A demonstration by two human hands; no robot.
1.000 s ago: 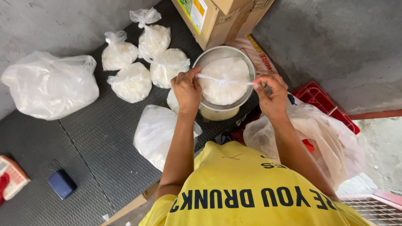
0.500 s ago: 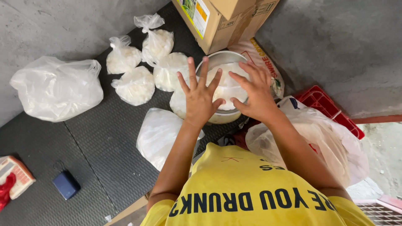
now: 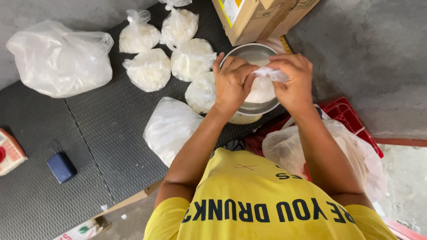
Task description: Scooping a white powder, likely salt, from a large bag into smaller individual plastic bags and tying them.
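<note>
**A:** Where is the bag right now?

**B:** I see the small clear bag of white stuff (image 3: 262, 86) sitting in the steel bowl (image 3: 249, 55), near the top middle of the head view. Its gathered neck (image 3: 275, 73) is pulled up and off to the right, so the long axis of that neck runs roughly left to right, just above the bowl's rim line.

**A:** And the hands?

**B:** Both are on it. My left hand (image 3: 231, 82) is curled closed over the left part of the bag's top, fingers bunched tight against the plastic. My right hand (image 3: 291, 80) pinches the twisted neck at its right end, thumb and fingers narrow around it. The two hands are almost touching, knuckle to knuckle.

**A:** Which is nearer the free end?

**B:** The right one. The neck's tip lies under its fingers; the left sits at the root, over the bulk of the bag.

**A:** Anything crowding that spot?

**B:** A cardboard box (image 3: 262, 15) stands just beyond the bowl, and tied bags of the same white filling (image 3: 149, 69) lie well to the left on the dark ribbed mat (image 3: 102, 120). A larger bag (image 3: 171, 126) lies beside my left forearm.
</note>
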